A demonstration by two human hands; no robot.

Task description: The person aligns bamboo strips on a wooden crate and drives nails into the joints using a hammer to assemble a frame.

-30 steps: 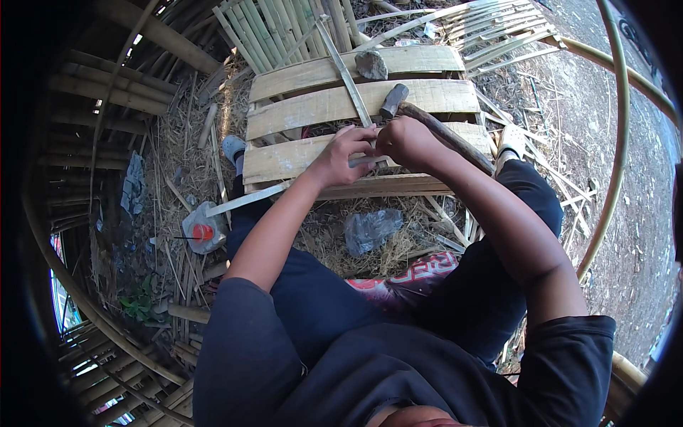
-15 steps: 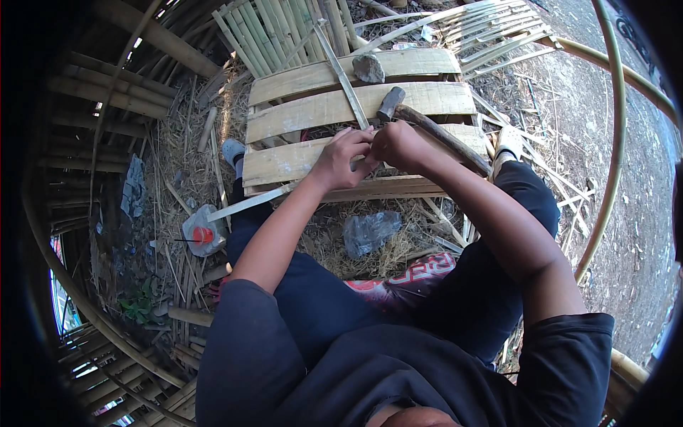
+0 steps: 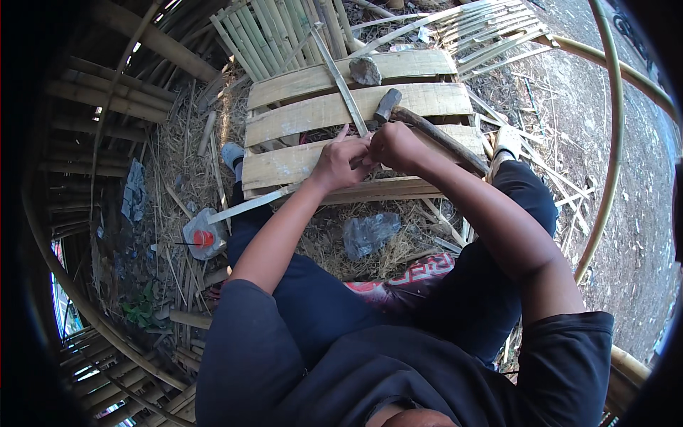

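Over the near edge of a slatted wooden bench [image 3: 281,162], my two hands meet with their fingers close together. My left hand [image 3: 340,164] is closed around bamboo strips, its index finger sticking up. One bamboo strip [image 3: 334,71] runs from between the hands to the far side of the bench. Another pale strip [image 3: 256,202] juts out toward the lower left from beneath my left hand. My right hand [image 3: 395,148] is curled into a pinch at the strips' meeting point; its fingertips are hidden. Just beyond it lies a hammer [image 3: 437,133] with a wooden handle.
A grey stone [image 3: 365,70] rests on the far slats. Bamboo slat panels [image 3: 274,39] stand behind the bench. Below it lies a clear plastic bag [image 3: 371,233]; at left, another bag with a red item [image 3: 203,238]. A curved bamboo pole [image 3: 616,128] rises at right.
My left index finger has lifted away from the strip. Both hands otherwise stay together in nearly the same place, and the view has shifted slightly.
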